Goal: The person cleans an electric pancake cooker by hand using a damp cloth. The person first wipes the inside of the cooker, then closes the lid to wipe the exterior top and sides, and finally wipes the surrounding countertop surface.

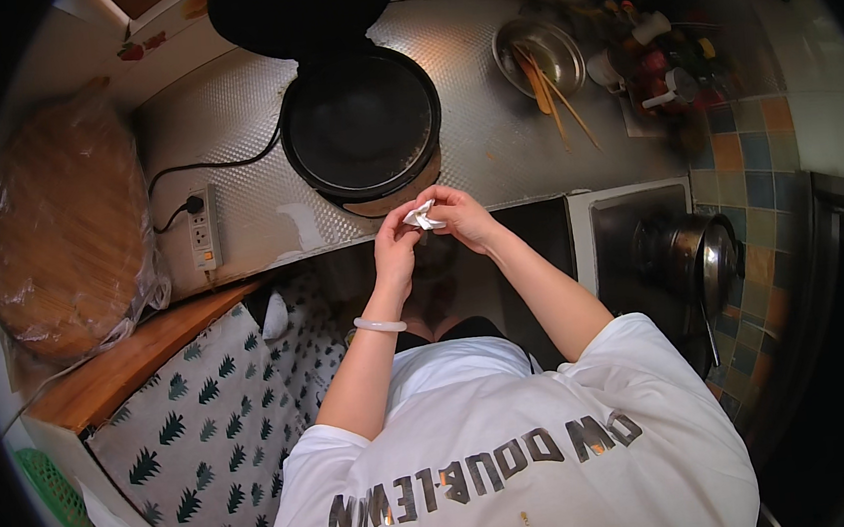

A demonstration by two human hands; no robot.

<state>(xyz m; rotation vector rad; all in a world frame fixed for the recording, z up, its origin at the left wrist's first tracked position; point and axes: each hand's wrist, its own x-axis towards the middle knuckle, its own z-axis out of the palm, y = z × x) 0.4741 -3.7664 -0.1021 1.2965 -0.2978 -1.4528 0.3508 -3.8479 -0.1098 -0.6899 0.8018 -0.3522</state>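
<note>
A small crumpled white tissue point(424, 216) is pinched between the fingers of both my hands, just in front of the counter edge. My left hand point(395, 247) grips it from the left, with a pale bangle point(380, 325) on that wrist. From the right, my right hand point(466, 220) has its thumb and fingers on the same tissue. Right beyond them stands a round black electric griddle point(361, 122) with its lid point(305, 6) raised. Its dark cooking plate holds no food, and light specks show near the right rim.
A power strip point(204, 230) with the black cord plugged in lies left on the counter. Far left is a plastic-wrapped round wooden board point(66, 234). A steel bowl point(561, 40) with wooden utensils stands back right, near bottles and jars. A lidded pot point(700, 254) sits at right.
</note>
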